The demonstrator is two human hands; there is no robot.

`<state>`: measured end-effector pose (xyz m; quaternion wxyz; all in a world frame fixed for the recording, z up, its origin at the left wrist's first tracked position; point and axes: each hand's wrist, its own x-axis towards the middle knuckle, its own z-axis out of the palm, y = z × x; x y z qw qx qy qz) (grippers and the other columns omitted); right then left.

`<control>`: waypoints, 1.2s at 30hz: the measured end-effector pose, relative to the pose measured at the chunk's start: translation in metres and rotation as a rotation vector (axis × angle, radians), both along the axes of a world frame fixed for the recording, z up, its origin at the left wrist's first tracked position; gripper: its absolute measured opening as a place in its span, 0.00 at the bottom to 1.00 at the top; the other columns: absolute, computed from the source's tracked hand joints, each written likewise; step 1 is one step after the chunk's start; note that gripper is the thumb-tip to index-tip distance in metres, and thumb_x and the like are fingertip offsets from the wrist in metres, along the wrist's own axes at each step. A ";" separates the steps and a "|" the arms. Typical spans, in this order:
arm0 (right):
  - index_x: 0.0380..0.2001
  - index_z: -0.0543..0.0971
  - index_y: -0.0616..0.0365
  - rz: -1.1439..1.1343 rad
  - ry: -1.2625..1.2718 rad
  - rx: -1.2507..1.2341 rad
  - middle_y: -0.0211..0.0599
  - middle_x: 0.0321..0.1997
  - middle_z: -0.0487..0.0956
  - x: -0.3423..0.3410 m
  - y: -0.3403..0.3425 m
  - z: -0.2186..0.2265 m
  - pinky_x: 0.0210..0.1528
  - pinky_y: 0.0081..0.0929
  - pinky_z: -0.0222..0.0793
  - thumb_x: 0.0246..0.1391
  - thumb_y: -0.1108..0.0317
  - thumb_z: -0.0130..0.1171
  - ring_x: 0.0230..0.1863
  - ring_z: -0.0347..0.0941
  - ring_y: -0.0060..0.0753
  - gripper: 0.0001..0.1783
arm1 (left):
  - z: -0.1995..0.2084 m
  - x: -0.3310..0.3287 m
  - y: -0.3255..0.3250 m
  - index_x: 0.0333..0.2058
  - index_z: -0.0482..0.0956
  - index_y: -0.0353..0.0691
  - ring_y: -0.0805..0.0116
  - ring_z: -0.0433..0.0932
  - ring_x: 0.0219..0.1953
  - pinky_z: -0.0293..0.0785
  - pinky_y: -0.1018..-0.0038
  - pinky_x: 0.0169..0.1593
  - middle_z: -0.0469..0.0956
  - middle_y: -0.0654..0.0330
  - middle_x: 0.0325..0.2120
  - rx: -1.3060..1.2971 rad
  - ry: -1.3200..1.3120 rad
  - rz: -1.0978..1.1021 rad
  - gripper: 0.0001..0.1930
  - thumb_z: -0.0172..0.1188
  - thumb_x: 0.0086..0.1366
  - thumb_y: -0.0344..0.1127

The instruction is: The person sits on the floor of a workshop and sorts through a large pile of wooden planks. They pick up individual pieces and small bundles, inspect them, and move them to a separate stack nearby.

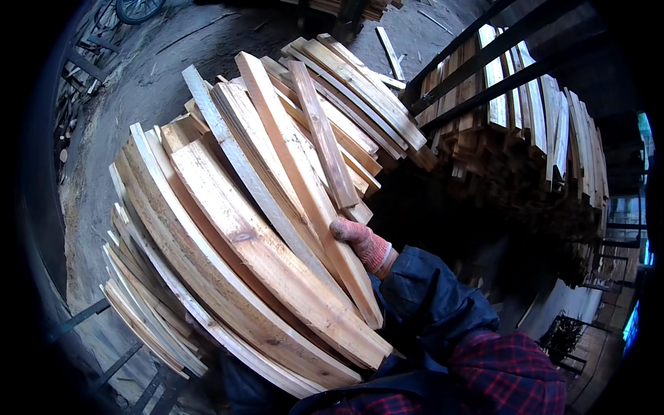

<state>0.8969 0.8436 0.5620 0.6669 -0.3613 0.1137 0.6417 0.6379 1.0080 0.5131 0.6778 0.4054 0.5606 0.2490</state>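
A big stack of sawn wooden boards (pixel 235 228) fills the middle of the head view, fanned lengthwise in front of me. My right hand (pixel 363 243), in a pinkish-red knitted glove, is closed on the right edge of a long wooden plank (pixel 290 166) lying on top. Its thumb side rests on the wood, and the other fingers are hidden beyond the edge. Just past the hand, a shorter, darker board (pixel 321 135) lies on the stack. My left hand does not show; the boards cover that side.
Another stack of boards (pixel 539 117) stands at the right behind dark metal bars (pixel 477 62). Thinner strips (pixel 145 325) lie low at the left, above metal rails (pixel 76 321). A bicycle wheel (pixel 138 8) and loose wood scraps are on the dirt floor (pixel 166 76) beyond.
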 end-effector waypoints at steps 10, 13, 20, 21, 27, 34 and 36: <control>0.55 0.71 0.64 0.192 -0.183 0.148 0.42 0.46 0.80 0.190 0.062 -0.001 0.49 0.29 0.75 0.44 0.55 0.70 0.41 0.79 0.32 0.37 | -0.011 0.151 0.045 0.60 0.66 0.33 0.62 0.68 0.57 0.65 0.69 0.59 0.69 0.52 0.57 0.092 -0.007 -0.052 0.34 0.58 0.64 0.52; 0.52 0.74 0.63 0.269 -0.238 0.243 0.35 0.41 0.81 0.249 0.096 0.004 0.48 0.25 0.74 0.46 0.60 0.70 0.39 0.78 0.24 0.31 | -0.010 0.182 0.062 0.60 0.66 0.33 0.62 0.68 0.57 0.65 0.69 0.59 0.69 0.52 0.57 0.288 0.011 -0.125 0.34 0.58 0.64 0.52; 0.68 0.50 0.66 0.453 -1.271 -0.254 0.57 0.69 0.58 0.318 0.104 -0.085 0.72 0.33 0.47 0.37 0.45 0.75 0.71 0.52 0.49 0.65 | 0.038 0.287 0.023 0.69 0.42 0.38 0.58 0.54 0.67 0.48 0.67 0.69 0.51 0.50 0.67 0.190 0.069 -0.079 0.46 0.63 0.60 0.34; 0.68 0.51 0.65 0.516 -1.282 -0.277 0.57 0.69 0.59 0.316 0.109 -0.077 0.71 0.34 0.49 0.37 0.45 0.74 0.71 0.53 0.49 0.63 | 0.027 0.298 0.011 0.70 0.35 0.42 0.57 0.55 0.66 0.52 0.67 0.67 0.50 0.49 0.67 0.189 -0.048 -0.023 0.54 0.68 0.55 0.32; 0.67 0.58 0.54 0.592 -1.703 -0.425 0.65 0.67 0.59 0.323 0.103 -0.067 0.69 0.46 0.50 0.44 0.40 0.67 0.70 0.52 0.62 0.53 | -0.013 0.281 0.010 0.70 0.31 0.45 0.46 0.57 0.67 0.53 0.61 0.68 0.50 0.39 0.67 0.568 0.622 -0.221 0.62 0.74 0.50 0.40; 0.64 0.65 0.58 0.308 -1.311 -0.217 0.44 0.65 0.68 0.357 0.070 -0.144 0.69 0.27 0.49 0.65 0.49 0.47 0.68 0.59 0.38 0.32 | -0.072 0.206 0.012 0.66 0.56 0.36 0.52 0.54 0.68 0.48 0.67 0.69 0.57 0.44 0.65 0.400 0.618 -0.047 0.40 0.61 0.56 0.39; 0.65 0.62 0.60 0.352 -1.185 -0.412 0.43 0.67 0.65 0.325 0.081 -0.120 0.70 0.26 0.46 0.66 0.52 0.45 0.70 0.55 0.37 0.31 | -0.078 0.195 0.007 0.66 0.55 0.36 0.53 0.55 0.68 0.48 0.68 0.69 0.56 0.45 0.66 0.327 0.398 0.133 0.40 0.61 0.57 0.39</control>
